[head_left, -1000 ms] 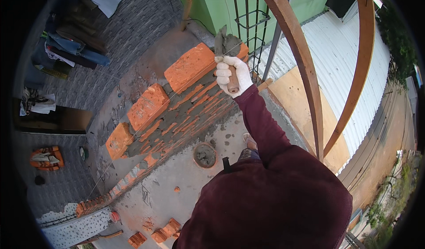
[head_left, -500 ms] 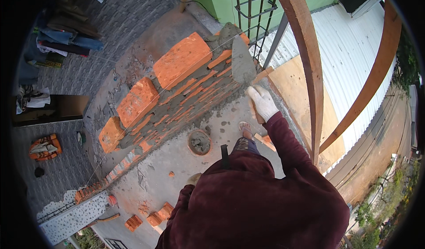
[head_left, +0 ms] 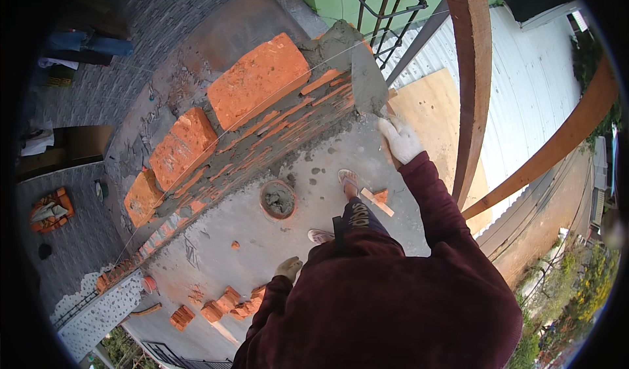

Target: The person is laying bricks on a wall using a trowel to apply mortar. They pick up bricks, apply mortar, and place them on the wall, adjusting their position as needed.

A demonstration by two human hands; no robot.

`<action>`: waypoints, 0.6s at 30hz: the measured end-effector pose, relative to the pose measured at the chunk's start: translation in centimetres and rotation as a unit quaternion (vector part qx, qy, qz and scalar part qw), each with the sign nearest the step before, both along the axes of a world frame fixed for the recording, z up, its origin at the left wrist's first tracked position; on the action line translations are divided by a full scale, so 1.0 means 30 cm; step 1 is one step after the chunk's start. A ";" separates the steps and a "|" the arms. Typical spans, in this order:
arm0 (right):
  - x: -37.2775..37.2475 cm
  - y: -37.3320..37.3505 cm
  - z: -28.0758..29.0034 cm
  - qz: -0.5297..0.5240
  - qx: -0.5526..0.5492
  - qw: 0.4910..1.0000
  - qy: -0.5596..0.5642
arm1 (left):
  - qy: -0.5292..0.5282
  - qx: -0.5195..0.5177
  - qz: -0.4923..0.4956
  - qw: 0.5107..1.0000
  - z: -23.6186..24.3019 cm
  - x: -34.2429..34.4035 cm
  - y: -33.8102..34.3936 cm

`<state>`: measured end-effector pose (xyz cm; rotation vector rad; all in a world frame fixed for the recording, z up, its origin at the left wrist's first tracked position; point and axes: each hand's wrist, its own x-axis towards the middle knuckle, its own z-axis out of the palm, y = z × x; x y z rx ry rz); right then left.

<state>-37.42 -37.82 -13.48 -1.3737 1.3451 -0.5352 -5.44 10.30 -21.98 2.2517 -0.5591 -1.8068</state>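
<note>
My right hand (head_left: pixel 401 139), in a white work glove, is closed round the wooden handle of a pointed trowel (head_left: pixel 368 84). The blade reaches up against the end of the brick wall (head_left: pixel 288 133), beside a lump of grey mortar (head_left: pixel 337 44) on its top. Three orange bricks sit along the wall top, the largest brick (head_left: pixel 259 80) nearest the mortar, with gaps between them. My left hand (head_left: pixel 288 268), also gloved, hangs low by my side with its fingers loosely out and nothing visible in them.
A bucket of mortar (head_left: pixel 278 200) stands on the concrete floor near my feet. Loose bricks (head_left: pixel 229 301) lie at lower left. A thin string runs along the wall top. Steel rebar (head_left: pixel 393 8) rises beyond the wall's end; curved-looking wooden posts (head_left: pixel 468 74) stand at right.
The trowel blade has shifted slightly and my right hand sits a little lower and further right. My left hand has come into fuller view. The whole view has shifted.
</note>
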 end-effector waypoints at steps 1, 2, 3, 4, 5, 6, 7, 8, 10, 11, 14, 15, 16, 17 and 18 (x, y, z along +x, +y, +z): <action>0.010 0.064 0.003 -0.016 0.051 0.998 -0.033 | -0.005 0.009 0.015 1.000 -0.005 -0.021 0.007; 0.018 0.143 0.011 -0.026 0.105 0.992 -0.062 | -0.008 0.020 0.037 0.999 0.000 -0.059 0.039; 0.019 0.220 0.011 -0.016 0.106 0.993 -0.044 | -0.009 -0.006 0.094 0.996 -0.094 -0.081 0.142; 0.019 0.285 -0.004 -0.002 0.102 0.994 -0.025 | -0.008 -0.016 0.133 0.991 -0.161 -0.104 0.201; 0.022 0.347 -0.030 0.044 0.086 0.995 0.004 | -0.014 -0.025 0.194 0.981 -0.202 -0.150 0.240; 0.046 0.397 -0.050 0.099 0.078 0.991 0.047 | -0.011 -0.011 0.250 0.968 -0.239 -0.205 0.274; 0.084 0.423 -0.069 0.175 0.063 0.977 0.106 | -0.016 -0.002 0.216 0.976 -0.249 -0.236 0.299; 0.141 0.447 -0.098 0.268 0.041 0.949 0.163 | -0.023 0.004 0.182 0.983 -0.257 -0.272 0.328; 0.307 0.503 -0.210 0.442 -0.015 0.857 0.265 | -0.050 0.018 0.069 0.996 -0.200 -0.338 0.318; 0.415 0.541 -0.288 0.518 -0.039 0.805 0.288 | -0.076 0.034 0.072 0.994 -0.199 -0.389 0.354; 0.715 0.652 -0.699 0.663 -0.132 0.643 0.359 | -0.078 0.109 0.040 0.990 -0.325 -0.561 0.447; 0.836 0.693 -0.857 0.690 -0.153 0.606 0.365 | -0.056 0.124 0.054 0.989 -0.379 -0.628 0.477; 0.937 0.729 -1.004 0.709 -0.170 0.572 0.374 | -0.062 0.127 0.079 0.987 -0.404 -0.668 0.488; 1.040 0.772 -1.126 0.712 -0.212 0.554 0.375 | -0.067 0.125 0.098 0.985 -0.405 -0.711 0.494; 1.158 0.809 -1.245 0.711 -0.256 0.538 0.373 | -0.076 0.120 0.115 0.983 -0.412 -0.724 0.499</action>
